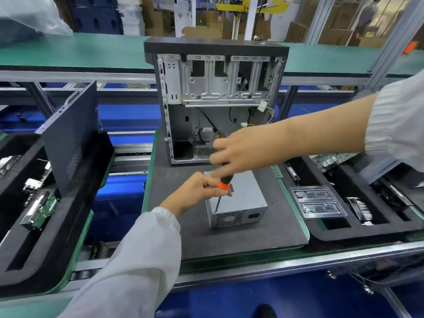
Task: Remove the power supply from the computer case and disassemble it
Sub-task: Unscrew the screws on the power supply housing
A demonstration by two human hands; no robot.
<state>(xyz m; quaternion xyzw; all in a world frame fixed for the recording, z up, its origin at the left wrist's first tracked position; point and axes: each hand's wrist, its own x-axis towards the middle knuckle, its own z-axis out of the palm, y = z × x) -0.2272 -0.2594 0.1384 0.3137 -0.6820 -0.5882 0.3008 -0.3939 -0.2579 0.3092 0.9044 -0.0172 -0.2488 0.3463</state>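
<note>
Green-topped conveyor bench (pixel 68 53) | aluminium frame posts (pixel 321 19) | stacked cardboard boxes (pixel 339 26) behind | blue panels (pixel 128 115) beneath

We see bright, even overhead light with soft shadows and mild glare on the counter's (pixel 321 260) metal front edge. The right hand (pixel 247 150) is motion-blurred; straight rails bow near the frame edges.

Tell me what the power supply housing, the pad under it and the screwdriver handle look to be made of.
Power supply: bare sheet metal, dull silver-grey, with a punched vent grille on its near face.
Pad: probably dense foam or rubber, matte dark grey, no shine.
Screwdriver: handle looks plastic or rubber, black with an orange collar; the shaft is likely steel, thin and grey.
</note>
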